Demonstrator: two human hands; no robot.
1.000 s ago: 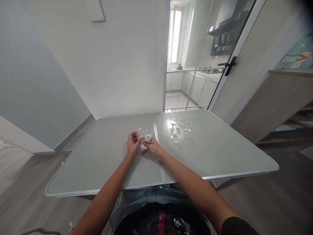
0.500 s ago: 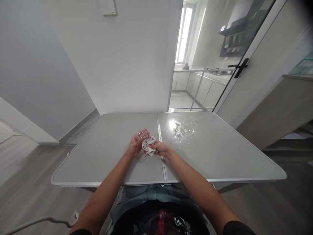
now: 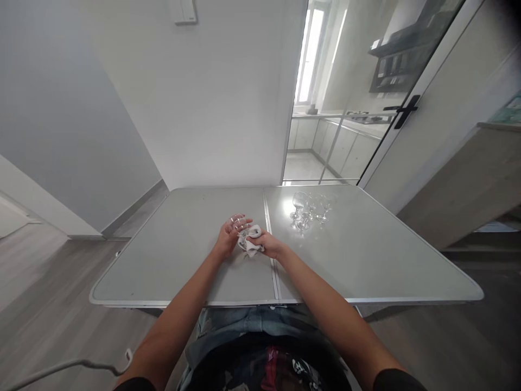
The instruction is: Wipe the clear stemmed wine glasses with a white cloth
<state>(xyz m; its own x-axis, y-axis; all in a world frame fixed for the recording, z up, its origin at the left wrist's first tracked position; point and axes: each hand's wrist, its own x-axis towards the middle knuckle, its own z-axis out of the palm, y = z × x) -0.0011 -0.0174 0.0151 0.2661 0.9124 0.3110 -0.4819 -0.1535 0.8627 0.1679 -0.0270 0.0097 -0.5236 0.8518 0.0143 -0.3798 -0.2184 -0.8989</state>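
My left hand (image 3: 226,239) has its fingers wrapped round a clear wine glass (image 3: 237,221), whose bright reflections show over the fingertips. Bunched against that glass is a white cloth (image 3: 252,245), pinched between the thumb and fingers of my right hand (image 3: 270,243). Both hands are close together just left of the table's centre seam, above its surface. The cloth and fingers hide much of the glass, so its stem and foot cannot be made out.
Several clear stemmed glasses (image 3: 301,203) stand in a group on the right half of the grey folding table (image 3: 358,260). A wall (image 3: 220,108) and a glazed door with a black handle (image 3: 407,111) lie behind it. A pale cable (image 3: 81,363) shows at lower left.
The cloth has shifted and folded differently against the glass as my right hand turned slightly. My left hand keeps its hold. The whole view has moved a little.
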